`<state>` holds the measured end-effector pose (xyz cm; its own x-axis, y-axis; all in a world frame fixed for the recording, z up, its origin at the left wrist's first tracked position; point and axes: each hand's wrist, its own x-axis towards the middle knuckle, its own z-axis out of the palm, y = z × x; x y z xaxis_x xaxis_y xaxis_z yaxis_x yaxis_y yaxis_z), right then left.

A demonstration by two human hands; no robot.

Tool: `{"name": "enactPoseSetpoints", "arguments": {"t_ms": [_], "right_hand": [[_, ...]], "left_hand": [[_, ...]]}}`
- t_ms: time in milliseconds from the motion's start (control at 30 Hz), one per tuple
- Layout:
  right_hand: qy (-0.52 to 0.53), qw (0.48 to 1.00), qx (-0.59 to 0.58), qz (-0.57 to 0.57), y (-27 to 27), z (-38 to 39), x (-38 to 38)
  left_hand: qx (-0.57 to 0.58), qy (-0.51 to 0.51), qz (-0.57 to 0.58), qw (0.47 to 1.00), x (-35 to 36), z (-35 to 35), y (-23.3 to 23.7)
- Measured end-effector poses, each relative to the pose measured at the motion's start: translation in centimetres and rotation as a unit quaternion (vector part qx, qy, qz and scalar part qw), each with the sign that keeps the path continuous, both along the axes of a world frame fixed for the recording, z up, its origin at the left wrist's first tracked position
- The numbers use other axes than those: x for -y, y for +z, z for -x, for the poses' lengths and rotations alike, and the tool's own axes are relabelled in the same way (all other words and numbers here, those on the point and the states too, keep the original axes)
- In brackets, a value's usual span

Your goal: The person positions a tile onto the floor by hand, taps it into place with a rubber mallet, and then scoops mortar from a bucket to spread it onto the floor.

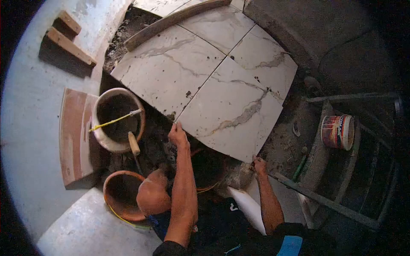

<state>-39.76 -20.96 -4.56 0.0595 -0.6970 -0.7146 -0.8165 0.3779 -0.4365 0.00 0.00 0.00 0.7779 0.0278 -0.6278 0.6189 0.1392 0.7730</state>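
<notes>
A white marble-patterned floor tile with grey veins lies at the near side of several similar tiles. My left hand pinches its near left corner, where it meets the neighbouring tile. At the near right corner, my right hand has its fingers closed on the same tile's edge. Crumbs of dark mortar dot the tile surfaces. Whatever lies beneath the held tile is hidden. A tool with a wooden handle leans by a bucket close to my left forearm.
A pale bucket with a yellow handle and an orange-rimmed bucket stand at left. A wooden straightedge rests across the far tiles. At right are a metal frame like a ladder and a labelled paint bucket.
</notes>
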Motion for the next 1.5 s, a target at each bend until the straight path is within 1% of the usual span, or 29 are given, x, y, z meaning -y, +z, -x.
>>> {"name": "enactPoseSetpoints", "arguments": {"t_ms": [67, 100, 133, 200, 267, 300, 367, 433, 467, 500, 567, 600, 633, 700, 733, 767, 800, 833, 900, 967, 1000, 1067, 1167, 1233, 1267, 1367, 1400, 1467, 1500], "right_hand": [[-0.051, 0.998, 0.024, -0.001, 5.8, -4.6, -2.6], [-0.067, 0.997, 0.041, -0.003, 6.9, -7.2, -2.5], [-0.081, 0.996, 0.046, -0.006, 8.1, -7.5, -2.7], [-0.088, 0.993, 0.074, -0.032, 5.7, -4.7, -1.8], [-0.124, 0.979, 0.153, -0.044, 2.8, -2.3, -0.9], [-0.13, 0.979, 0.15, -0.051, 3.0, -1.7, -1.7], [-0.094, 0.988, 0.121, -0.031, 5.6, -1.6, -3.4], [-0.042, 0.993, 0.113, -0.001, 7.7, -5.4, -2.5], [-0.02, 0.994, 0.107, 0.015, 7.7, -6.7, -2.3], [-0.04, 0.991, 0.119, -0.037, 3.7, -5.5, -1.5], [-0.042, 0.995, 0.093, 0.007, 5.2, -5.5, -1.8], [0.007, 0.992, 0.107, 0.06, 8.3, -7.0, -2.6], [0.079, 0.988, -0.033, 0.128, 4.9, -5.3, -1.7], [0.001, 0.997, 0.066, 0.028, 6.8, -6.2, -1.8], [-0.015, 0.995, 0.093, 0.028, 9.6, -7.6, -2.4], [-0.028, 0.992, 0.122, 0.031, 11.6, -8.7, -3.0], [-0.044, 0.991, 0.123, 0.033, 11.2, -8.6, -3.5], [-0.087, 0.984, 0.156, 0.01, 10.6, -8.4, -3.5], [-0.139, 0.971, 0.194, -0.003, 9.7, -8.3, -3.2], [-0.151, 0.968, 0.201, -0.006, 8.9, -8.1, -3.2], [-0.136, 0.969, 0.203, -0.039, 10.6, -8.4, -3.1], [-0.144, 0.969, 0.202, -0.02, 10.2, -8.4, -3.0], [-0.15, 0.968, 0.201, -0.016, 10.7, -8.7, -3.4], [-0.156, 0.966, 0.203, -0.024, 10.8, -8.8, -3.5], [-0.143, 0.966, 0.212, -0.033, 11.0, -8.6, -3.4], [-0.128, 0.961, 0.242, -0.042, 9.9, -7.8, -2.8], [-0.128, 0.956, 0.262, -0.047, 9.4, -7.6, -3.0], [-0.124, 0.962, 0.241, -0.034, 9.7, -7.8, -3.0], [-0.12, 0.968, 0.219, -0.02, 9.7, -7.9, -3.0]], "left_hand": [[-0.059, 0.054, 0.027, 0.996, -0.3, 0.3, 1.4], [-0.034, 0.048, 0.031, 0.998, 0.9, -1.9, 2.1], [-0.043, 0.047, 0.015, 0.998, 0.8, -1.4, 3.2], [-0.052, 0.039, -0.006, 0.998, 0.8, -0.9, 3.5], [-0.021, 0.077, 0.099, 0.992, 0.9, -0.8, 2.1], [-0.023, 0.072, 0.09, 0.993, 1.0, -0.7, 1.9], [-0.027, 0.066, 0.074, 0.995, 0.1, -0.5, 1.3], [0.01, 0.054, 0.024, 0.998, 0.1, -0.9, -0.5], [0.015, 0.054, 0.004, 0.998, -0.1, -1.1, -0.9], [-0.007, 0.057, -0.002, 0.998, -0.1, -1.1, -0.4], [0.013, 0.066, 0.066, 0.996, -0.2, -1.2, -0.9], [0.001, 0.055, 0.056, 0.997, -0.3, -1.2, -0.8], [-0.007, 0.044, 0.051, 0.998, -0.2, -1.4, -0.4], [-0.009, 0.033, 0.087, 0.996, 0.2, -1.3, 1.5], [-0.012, 0.014, 0.086, 0.996, 0.0, -1.5, 1.4], [-0.014, 0.006, 0.033, 0.999, -0.2, -1.8, 1.3], [-0.014, -0.002, -0.02, 1.0, -0.1, -1.7, 1.3], [-0.011, -0.017, -0.017, 1.0, 0.3, -1.4, 3.0], [-0.076, -0.016, -0.077, 0.994, 0.9, -1.3, 6.5], [-0.063, -0.032, -0.05, 0.996, 0.1, -2.0, 4.1], [-0.055, -0.032, -0.027, 0.998, -0.2, -2.4, 2.5], [-0.044, -0.038, -0.008, 0.998, -0.2, -3.0, 0.9], [-0.033, -0.044, -0.015, 0.998, -0.6, -2.9, 1.3], [-0.015, -0.016, -0.003, 1.0, -0.3, -2.6, 1.8], [-0.026, -0.021, -0.034, 0.999, -0.1, -2.5, 2.1], [-0.03, -0.028, -0.029, 0.999, 0.1, -2.2, 2.7], [-0.03, -0.027, -0.032, 0.999, -0.5, -2.4, 1.9], [-0.012, -0.062, 0.039, 0.997, -1.4, -3.2, -0.3], [-0.01, -0.061, 0.039, 0.997, -1.2, -3.2, 0.1]]}}
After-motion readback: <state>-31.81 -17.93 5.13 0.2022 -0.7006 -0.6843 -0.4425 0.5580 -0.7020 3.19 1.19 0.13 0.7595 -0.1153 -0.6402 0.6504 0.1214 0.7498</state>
